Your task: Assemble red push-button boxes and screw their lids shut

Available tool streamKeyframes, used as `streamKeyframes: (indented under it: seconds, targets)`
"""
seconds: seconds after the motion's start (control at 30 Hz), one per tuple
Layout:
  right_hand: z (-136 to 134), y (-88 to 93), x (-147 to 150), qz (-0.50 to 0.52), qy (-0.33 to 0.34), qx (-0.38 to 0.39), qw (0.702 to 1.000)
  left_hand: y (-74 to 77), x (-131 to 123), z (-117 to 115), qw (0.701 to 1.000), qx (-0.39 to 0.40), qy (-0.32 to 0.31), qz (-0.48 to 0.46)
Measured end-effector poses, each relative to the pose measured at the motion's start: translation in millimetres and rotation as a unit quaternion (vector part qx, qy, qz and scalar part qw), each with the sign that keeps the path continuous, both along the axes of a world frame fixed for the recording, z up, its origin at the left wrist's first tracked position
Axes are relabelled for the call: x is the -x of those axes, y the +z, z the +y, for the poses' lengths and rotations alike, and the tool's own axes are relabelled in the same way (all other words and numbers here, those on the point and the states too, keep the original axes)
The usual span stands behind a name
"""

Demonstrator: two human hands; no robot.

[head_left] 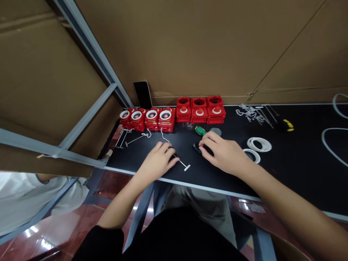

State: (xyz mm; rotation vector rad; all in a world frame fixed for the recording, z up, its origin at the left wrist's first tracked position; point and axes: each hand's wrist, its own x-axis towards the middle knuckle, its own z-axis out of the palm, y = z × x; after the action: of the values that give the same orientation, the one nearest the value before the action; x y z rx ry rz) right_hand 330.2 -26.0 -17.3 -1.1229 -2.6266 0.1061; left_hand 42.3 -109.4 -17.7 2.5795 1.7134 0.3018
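My left hand (160,159) is low over the black tabletop, its fingers curled and thumb out around a thin T-headed metal rod (187,168). A white cord (164,137) runs from this hand to the nearest red alarm box (166,119). My right hand (223,150) is closed around a black object (196,147), mostly hidden by the fingers, so its kind is unclear. Just beyond that hand lies a green-handled screwdriver (200,131), beside a clear round disc (215,132). More red boxes with white rings (136,116) stand to the left.
Three red housings (199,110) stand against the cardboard wall. A phone (143,95) leans at the back left. White rings (259,144), tangled cords with rods (248,113) and a black-and-yellow tool handle (288,125) lie right. A person in light clothing (19,203) is partly visible left.
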Motion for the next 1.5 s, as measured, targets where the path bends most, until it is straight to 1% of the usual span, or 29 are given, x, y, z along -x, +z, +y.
streamKeyframes:
  seconds: [0.07, 0.13, 0.2, 0.23, 0.27, 0.3, 0.33, 0.37, 0.4, 0.43, 0.47, 0.5, 0.57, 0.63, 0.67, 0.73, 0.9, 1.07, 1.17, 1.27, 1.37, 1.43, 1.5]
  targets:
    - [-0.4, 0.0, -0.1, 0.008, -0.001, -0.002, 1.0, 4.1, 24.0, 3.9, 0.999, -0.02, 0.05, -0.001]
    - [-1.1, 0.5, -0.2, 0.017, 0.001, -0.006, 1.0, 8.6, 39.5, 2.1, 0.993, -0.051, 0.106, 0.002]
    - [-2.0, 1.1, -0.2, 0.022, 0.009, -0.008, 1.0, 10.9, 38.4, -6.9, 0.987, -0.079, 0.14, 0.003]
    - [-2.4, 1.4, -0.2, 0.023, 0.014, -0.009, 1.0, 10.7, 31.3, -13.4, 0.986, -0.089, 0.138, 0.0]
    - [-2.7, 1.6, -0.3, 0.023, 0.018, -0.009, 1.0, 9.5, 20.7, -20.5, 0.992, -0.088, 0.091, -0.014]
    - [-2.9, 1.8, -0.3, 0.022, 0.02, -0.009, 1.0, 7.3, 8.3, -27.3, 0.998, -0.058, 0.014, -0.027]
    - [-3.0, 1.9, -0.4, 0.021, 0.021, -0.008, 1.0, 4.7, -4.2, -33.1, 0.998, -0.025, -0.054, -0.033]
    - [-2.9, 2.0, -0.4, 0.02, 0.018, -0.005, 1.0, 1.8, -15.0, -37.3, 0.995, -0.002, -0.092, -0.028]
    - [-2.7, 2.2, -0.5, 0.018, 0.014, -0.002, 1.0, -0.9, -22.3, -39.7, 0.993, 0.01, -0.111, -0.023]
    - [-2.4, 2.3, -0.7, 0.016, 0.011, 0.002, 1.0, -3.0, -25.2, -40.2, 0.993, 0.016, -0.116, -0.025]
    - [-2.0, 2.5, -0.8, 0.014, 0.009, 0.006, 1.0, -4.5, -23.3, -39.1, 0.994, 0.019, -0.1, -0.033]
    - [-1.6, 2.8, -1.1, 0.013, 0.007, 0.009, 1.0, -5.2, -17.0, -37.1, 0.996, 0.02, -0.071, -0.042]
    - [-1.0, 3.2, -1.6, 0.011, 0.007, 0.013, 1.0, -4.9, 4.3, -32.5, 0.998, -0.006, 0.009, -0.056]
    - [-1.3, 3.4, -2.0, 0.015, 0.012, 0.013, 1.0, -3.9, 27.8, -30.0, 0.996, -0.027, 0.054, -0.057]
    - [-1.7, 3.3, -2.1, 0.018, 0.015, 0.01, 1.0, -3.7, 37.3, -30.2, 0.995, -0.032, 0.067, -0.059]
    - [-2.9, 2.8, -2.2, 0.025, 0.021, 0.004, 0.999, -4.2, 49.1, -32.9, 0.994, -0.036, 0.08, -0.061]
    - [-3.6, 2.3, -1.5, 0.022, 0.024, 0.004, 0.999, -7.2, 56.8, -39.7, 0.992, -0.053, 0.104, -0.053]
    - [-0.4, 7.1, -0.5, 0.008, 0.017, 0.031, 0.999, -4.8, 76.3, -36.5, 0.983, -0.1, 0.154, -0.029]
    - [1.2, 9.1, 0.8, 0.004, 0.013, 0.04, 0.999, -4.0, 83.7, -34.1, 0.98, -0.118, 0.16, -0.021]
    - [3.0, 8.8, 2.3, -0.001, 0.015, 0.05, 0.999, -1.6, 77.7, -30.6, 0.979, -0.134, 0.154, -0.018]
    - [5.6, 8.4, 1.7, -0.004, 0.014, 0.059, 0.998, 6.5, 56.7, -18.7, 0.979, -0.15, 0.138, -0.024]
    - [8.0, 9.3, -1.2, 0.0, 0.008, 0.061, 0.998, 15.7, 37.0, -1.6, 0.983, -0.146, 0.104, -0.027]
    - [11.7, 11.1, -6.4, 0.01, -0.001, 0.061, 0.998, 26.8, 17.1, 24.4, 0.992, -0.12, 0.034, -0.003]
